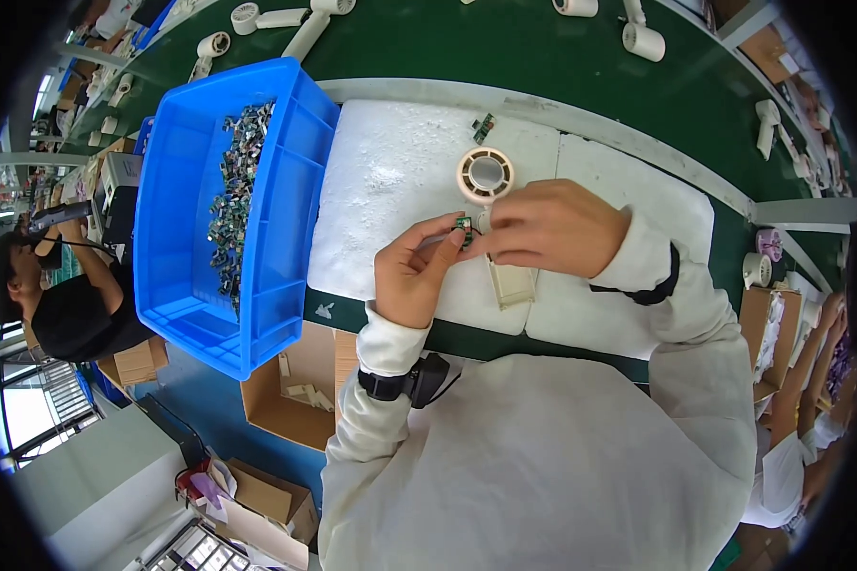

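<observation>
Our left hand (412, 273) clamps a green circuit board (465, 226) between thumb and fingers; our right hand (560, 228) curls just beside it, and we cannot tell what it grips. A fan (486, 173) lies just beyond.

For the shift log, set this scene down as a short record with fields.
Left hand: grip closed on a small green circuit board
Right hand: fingers close by the board; whether they pinch anything is hidden
Near the hands: a pale round-headed device, partly hidden by the right hand
Work surface: white sheets
Beyond the round head: a loose circuit board
Person's left: blue bin holding heaped circuit boards
Below table level: open cardboard box
</observation>
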A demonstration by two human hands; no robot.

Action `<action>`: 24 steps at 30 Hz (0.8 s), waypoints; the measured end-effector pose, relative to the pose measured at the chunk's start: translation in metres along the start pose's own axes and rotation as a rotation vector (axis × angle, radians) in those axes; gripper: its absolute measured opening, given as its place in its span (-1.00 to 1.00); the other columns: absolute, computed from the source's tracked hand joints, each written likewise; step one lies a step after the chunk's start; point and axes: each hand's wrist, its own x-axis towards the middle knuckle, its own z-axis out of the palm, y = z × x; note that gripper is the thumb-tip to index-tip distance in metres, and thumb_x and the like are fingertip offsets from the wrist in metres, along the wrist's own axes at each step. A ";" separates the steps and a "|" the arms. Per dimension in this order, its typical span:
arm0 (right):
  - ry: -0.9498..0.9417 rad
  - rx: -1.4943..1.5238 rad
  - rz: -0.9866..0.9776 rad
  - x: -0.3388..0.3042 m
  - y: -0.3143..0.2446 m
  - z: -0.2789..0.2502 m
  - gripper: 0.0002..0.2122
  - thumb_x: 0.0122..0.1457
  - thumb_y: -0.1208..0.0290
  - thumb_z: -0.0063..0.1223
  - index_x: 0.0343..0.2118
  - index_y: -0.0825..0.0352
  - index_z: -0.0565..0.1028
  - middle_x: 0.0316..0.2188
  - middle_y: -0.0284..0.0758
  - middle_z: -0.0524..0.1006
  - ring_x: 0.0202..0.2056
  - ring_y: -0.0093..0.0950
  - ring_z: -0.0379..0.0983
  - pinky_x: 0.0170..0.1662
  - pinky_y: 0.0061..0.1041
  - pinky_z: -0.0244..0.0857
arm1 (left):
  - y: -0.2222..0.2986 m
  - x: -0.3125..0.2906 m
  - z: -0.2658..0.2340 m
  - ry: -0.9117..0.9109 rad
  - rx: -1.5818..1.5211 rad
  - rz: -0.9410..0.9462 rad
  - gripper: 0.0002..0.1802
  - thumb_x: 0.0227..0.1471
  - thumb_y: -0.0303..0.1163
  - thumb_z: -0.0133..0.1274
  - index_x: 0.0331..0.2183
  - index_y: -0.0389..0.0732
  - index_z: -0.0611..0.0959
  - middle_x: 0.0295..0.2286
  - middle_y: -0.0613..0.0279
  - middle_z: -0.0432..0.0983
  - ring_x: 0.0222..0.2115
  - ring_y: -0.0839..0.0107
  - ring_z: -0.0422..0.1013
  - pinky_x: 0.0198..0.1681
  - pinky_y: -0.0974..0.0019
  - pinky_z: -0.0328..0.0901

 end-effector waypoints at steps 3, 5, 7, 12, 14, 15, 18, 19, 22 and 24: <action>0.011 -0.102 -0.089 0.003 -0.001 0.005 -0.76 0.10 0.42 0.26 -0.14 0.19 0.61 -0.31 -0.40 0.52 -0.28 -0.37 0.52 -0.31 -0.42 0.44 | 0.000 0.000 0.000 0.012 -0.009 -0.001 -0.70 0.25 -0.57 0.07 0.00 -0.46 0.58 -0.20 0.04 0.64 -0.17 0.34 0.59 -0.02 0.30 0.52; 0.013 -0.159 -0.129 0.004 0.000 0.008 -0.79 0.11 0.40 0.26 -0.16 0.19 0.62 -0.34 -0.39 0.52 -0.29 -0.37 0.52 -0.32 -0.41 0.45 | -0.001 -0.001 0.001 0.015 -0.015 -0.021 -0.71 0.26 -0.57 0.07 0.00 -0.46 0.58 -0.18 0.03 0.63 -0.16 0.33 0.59 -0.03 0.28 0.53; 0.136 0.039 -0.055 0.000 0.002 0.009 -0.85 0.14 0.40 0.24 -0.22 0.20 0.63 -0.37 -0.38 0.50 -0.32 -0.38 0.53 -0.34 -0.41 0.44 | -0.002 -0.002 0.005 0.002 -0.030 -0.029 -0.71 0.26 -0.57 0.07 0.00 -0.46 0.58 -0.17 0.03 0.63 -0.15 0.33 0.58 -0.04 0.27 0.53; 0.268 0.206 0.243 0.000 -0.013 0.024 -0.89 0.18 0.32 0.23 -0.33 0.22 0.64 -0.41 -0.40 0.52 -0.39 -0.41 0.55 -0.36 -0.41 0.44 | -0.008 -0.002 0.003 0.044 -0.045 -0.012 -0.69 0.25 -0.56 0.09 0.01 -0.45 0.58 -0.13 0.02 0.61 -0.14 0.33 0.56 -0.05 0.24 0.54; 0.278 0.178 0.272 0.003 -0.015 0.028 -0.87 0.17 0.27 0.23 -0.34 0.20 0.65 -0.41 -0.43 0.54 -0.40 -0.43 0.56 -0.35 -0.41 0.44 | -0.012 -0.002 -0.003 0.093 0.017 0.000 -0.69 0.24 -0.54 0.11 0.00 -0.43 0.60 -0.13 0.02 0.60 -0.14 0.34 0.56 -0.06 0.24 0.54; 0.256 0.187 0.296 0.005 -0.019 0.027 -0.86 0.16 0.24 0.23 -0.34 0.19 0.65 -0.41 -0.44 0.54 -0.40 -0.44 0.56 -0.35 -0.40 0.43 | -0.011 -0.004 -0.005 0.116 0.030 0.008 -0.70 0.23 -0.54 0.12 -0.01 -0.43 0.60 -0.13 0.02 0.60 -0.15 0.34 0.56 -0.06 0.25 0.54; 0.134 0.284 0.406 0.007 -0.021 0.024 -0.89 0.12 0.28 0.22 -0.42 0.17 0.63 -0.44 -0.42 0.55 -0.34 -0.33 0.56 -0.31 -0.30 0.43 | -0.007 -0.001 -0.003 0.083 0.065 -0.011 -0.70 0.24 -0.54 0.11 -0.01 -0.43 0.60 -0.13 0.02 0.61 -0.16 0.35 0.56 -0.06 0.25 0.54; 0.136 0.287 0.415 0.003 -0.020 0.023 -0.89 0.12 0.28 0.22 -0.42 0.17 0.63 -0.44 -0.42 0.55 -0.34 -0.33 0.56 -0.31 -0.30 0.43 | -0.006 -0.001 -0.002 0.092 0.090 -0.011 -0.71 0.24 -0.55 0.11 -0.02 -0.43 0.61 -0.13 0.03 0.61 -0.17 0.35 0.56 -0.06 0.25 0.54; 0.244 0.321 0.381 0.005 -0.020 0.026 -0.87 0.11 0.28 0.24 -0.46 0.19 0.59 -0.45 -0.41 0.54 -0.36 -0.34 0.56 -0.32 -0.33 0.42 | -0.009 -0.002 -0.001 0.104 0.035 0.014 -0.71 0.23 -0.56 0.11 -0.02 -0.44 0.60 -0.14 0.03 0.61 -0.17 0.35 0.56 -0.06 0.25 0.54; 0.271 0.330 0.389 0.000 -0.020 0.026 -0.88 0.12 0.29 0.26 -0.42 0.20 0.59 -0.46 -0.42 0.52 -0.41 -0.41 0.54 -0.37 -0.40 0.39 | -0.009 -0.003 0.002 0.142 0.026 0.033 -0.71 0.23 -0.57 0.10 -0.02 -0.44 0.60 -0.14 0.03 0.61 -0.17 0.35 0.56 -0.07 0.26 0.54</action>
